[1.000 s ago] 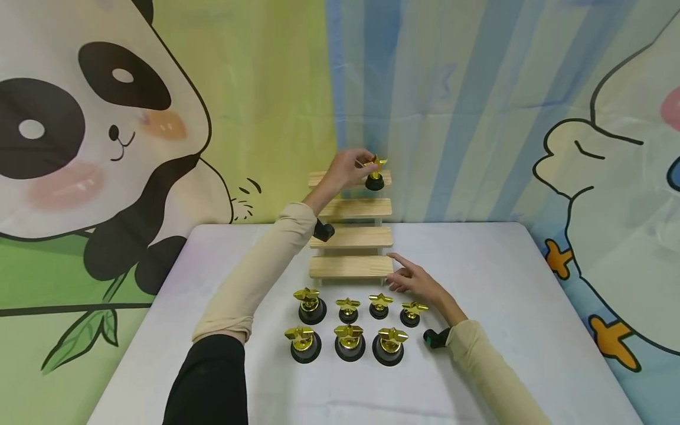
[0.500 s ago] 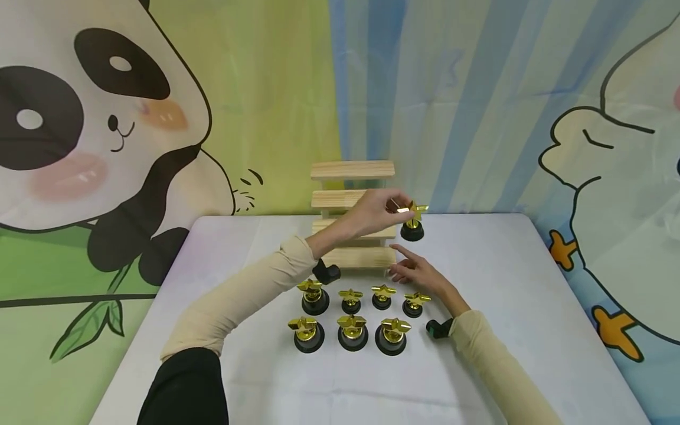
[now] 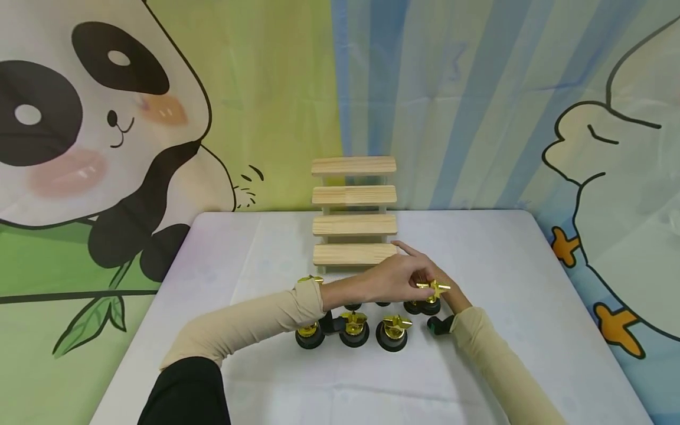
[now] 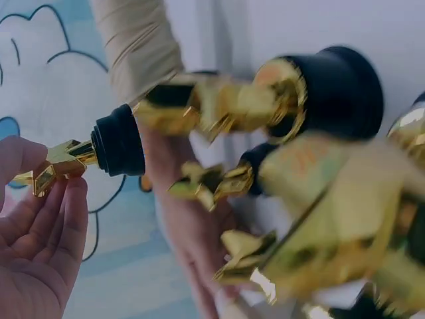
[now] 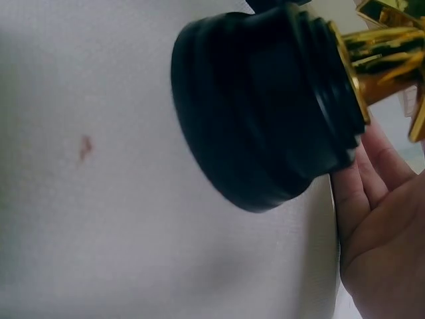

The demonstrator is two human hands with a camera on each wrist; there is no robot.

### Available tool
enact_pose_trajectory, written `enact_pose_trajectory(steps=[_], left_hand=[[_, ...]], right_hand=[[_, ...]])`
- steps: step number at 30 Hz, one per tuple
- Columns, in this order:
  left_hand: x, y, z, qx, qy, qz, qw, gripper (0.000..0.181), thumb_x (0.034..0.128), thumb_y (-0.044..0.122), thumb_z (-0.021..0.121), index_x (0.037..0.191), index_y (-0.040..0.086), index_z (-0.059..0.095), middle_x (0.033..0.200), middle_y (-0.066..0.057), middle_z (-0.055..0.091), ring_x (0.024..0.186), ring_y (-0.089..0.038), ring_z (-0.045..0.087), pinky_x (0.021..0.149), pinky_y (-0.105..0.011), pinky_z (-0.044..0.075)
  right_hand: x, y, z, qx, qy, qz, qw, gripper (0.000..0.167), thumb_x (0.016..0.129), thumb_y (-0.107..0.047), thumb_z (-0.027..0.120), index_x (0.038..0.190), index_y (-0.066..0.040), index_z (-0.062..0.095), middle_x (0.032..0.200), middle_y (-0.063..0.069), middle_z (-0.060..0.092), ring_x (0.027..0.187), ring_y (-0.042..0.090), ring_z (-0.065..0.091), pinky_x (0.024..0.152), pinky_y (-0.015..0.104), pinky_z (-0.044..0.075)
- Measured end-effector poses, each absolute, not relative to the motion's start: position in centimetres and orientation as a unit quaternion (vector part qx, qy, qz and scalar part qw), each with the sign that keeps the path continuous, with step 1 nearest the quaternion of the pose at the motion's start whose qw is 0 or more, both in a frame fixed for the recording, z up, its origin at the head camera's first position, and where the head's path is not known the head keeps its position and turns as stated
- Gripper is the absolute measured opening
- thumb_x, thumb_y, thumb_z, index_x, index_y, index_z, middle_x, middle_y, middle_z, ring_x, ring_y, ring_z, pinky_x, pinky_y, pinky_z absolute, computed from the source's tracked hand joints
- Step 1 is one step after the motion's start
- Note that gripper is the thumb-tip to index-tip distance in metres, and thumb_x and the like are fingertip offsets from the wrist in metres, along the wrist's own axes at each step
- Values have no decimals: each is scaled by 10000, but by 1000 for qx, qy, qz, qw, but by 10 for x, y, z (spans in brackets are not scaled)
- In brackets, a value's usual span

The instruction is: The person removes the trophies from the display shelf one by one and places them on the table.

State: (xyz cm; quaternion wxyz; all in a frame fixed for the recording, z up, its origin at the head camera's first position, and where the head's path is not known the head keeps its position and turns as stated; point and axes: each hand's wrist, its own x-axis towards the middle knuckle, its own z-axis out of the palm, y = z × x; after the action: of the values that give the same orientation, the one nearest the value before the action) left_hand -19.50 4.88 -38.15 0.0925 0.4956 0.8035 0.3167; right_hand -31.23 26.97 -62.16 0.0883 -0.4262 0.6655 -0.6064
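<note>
My left hand (image 3: pixel 390 280) pinches a small gold star trophy (image 3: pixel 437 289) by its star top, in front of my right forearm. In the left wrist view, the thumb and fingers of the left hand (image 4: pixel 43 239) grip the star, and the black base (image 4: pixel 119 143) points away from them. My right hand (image 3: pixel 425 260) is beside the right end of the lowest step, partly hidden behind the left hand. In the right wrist view the right palm (image 5: pixel 388 226) shows relaxed fingers, with a trophy's black base (image 5: pixel 259 113) in front of them.
A wooden stepped stand (image 3: pixel 355 225) with several bare shelves stands at the back of the white table (image 3: pixel 255 378). Several gold star trophies on black bases, such as this one (image 3: pixel 393 333), stand before it, some hidden by the left arm. A cartoon-printed curtain (image 3: pixel 276 106) hangs behind.
My left hand has brought the trophy from the top shelf down past the stand's right side to the right of the standing trophies. The right hand has stayed beside the lowest step.
</note>
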Motion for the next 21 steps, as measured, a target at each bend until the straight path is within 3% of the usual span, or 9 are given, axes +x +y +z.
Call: enact_pose_trajectory(steps=[2, 5, 8, 13, 21], left_hand=[[-189, 50, -390, 507, 803, 301, 82, 132, 895, 221, 679, 994, 137, 655, 918, 57, 673, 762, 52, 574, 700, -44, 449], [-180, 52, -398, 519, 802, 285, 80, 154, 891, 235, 686, 1005, 135, 664, 947, 53, 670, 776, 58, 568, 710, -29, 434], [-173, 53, -404, 531, 800, 266, 93, 157, 908, 244, 666, 1028, 142, 662, 985, 63, 669, 801, 72, 569, 724, -20, 428], [-162, 54, -411, 542, 796, 243, 117, 145, 921, 257, 639, 1037, 173, 662, 1000, 96, 657, 865, 59, 566, 763, -22, 409], [-154, 58, -422, 529, 821, 188, 104, 142, 882, 324, 664, 999, 243, 662, 972, 165, 654, 885, 55, 606, 695, -39, 399]], right_hand=[[-280, 254, -567, -354, 756, -544, 83, 664, 986, -4, 478, 1560, -121, 165, 843, 86, 671, 667, 142, 597, 587, 300, 487], [-251, 238, -517, -305, 788, -527, 92, 642, 993, -67, 517, 1553, -159, 217, 989, 134, 719, 828, 78, 670, 717, 259, 544], [-241, 230, -497, -215, 816, -517, 143, 617, 1009, -115, 506, 1553, -156, 218, 1110, 244, 686, 942, 176, 703, 822, 330, 569], [-245, 230, -502, -180, 803, -542, 168, 634, 1009, -182, 522, 1549, -87, 202, 1123, 320, 652, 944, 365, 699, 833, 439, 575], [-253, 233, -520, -171, 803, -547, 163, 651, 992, -288, 558, 1548, -178, 239, 1121, 266, 674, 906, 248, 712, 781, 362, 586]])
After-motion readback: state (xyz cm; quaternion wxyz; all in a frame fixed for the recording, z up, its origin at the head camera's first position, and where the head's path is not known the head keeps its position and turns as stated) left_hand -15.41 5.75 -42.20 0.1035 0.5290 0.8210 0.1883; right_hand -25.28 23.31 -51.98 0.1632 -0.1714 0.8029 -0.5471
